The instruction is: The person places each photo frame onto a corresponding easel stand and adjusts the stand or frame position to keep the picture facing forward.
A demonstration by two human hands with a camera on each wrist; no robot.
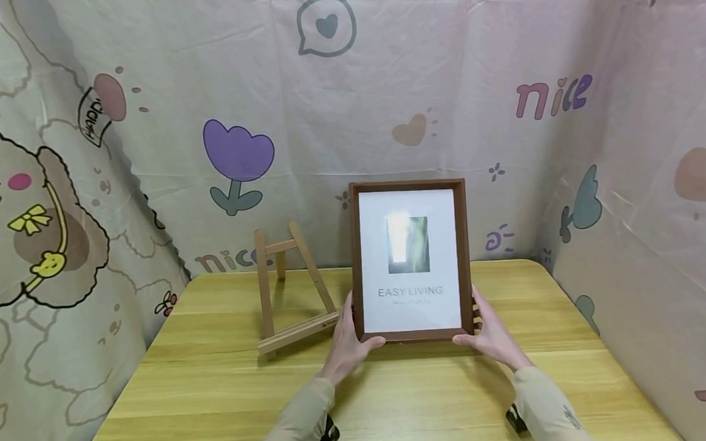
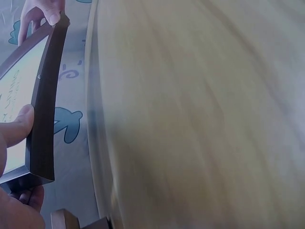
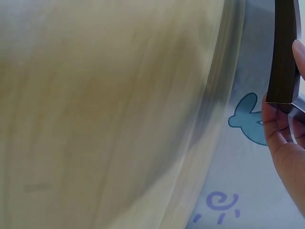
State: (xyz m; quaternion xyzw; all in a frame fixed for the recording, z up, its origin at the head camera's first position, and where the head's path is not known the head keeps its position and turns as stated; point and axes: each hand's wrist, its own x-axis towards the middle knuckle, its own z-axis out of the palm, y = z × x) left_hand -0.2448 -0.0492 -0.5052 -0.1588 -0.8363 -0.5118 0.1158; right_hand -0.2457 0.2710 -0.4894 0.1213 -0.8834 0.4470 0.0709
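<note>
A brown picture frame (image 1: 414, 336) stands upright between the two hands, its white sheet printed with a small dark picture and the words "EASY LIVING". My left hand (image 1: 345, 344) grips its lower left corner, thumb on the front and fingers round the side. At the lower right corner, my right hand (image 1: 495, 333) holds it the same way. In the left wrist view the frame's bottom edge (image 2: 46, 100) appears raised from the table. The right wrist view shows the right fingers (image 3: 276, 129) behind the frame's corner. Just left of the frame stands a small wooden easel (image 1: 264, 285).
Beneath everything is a yellow wood-grain table (image 1: 218, 387) with rounded back corners. A printed cloth (image 1: 335, 115) with flowers, hearts and words hangs behind it and along both sides. Dark straps with small devices (image 1: 329, 435) sit at the wrists.
</note>
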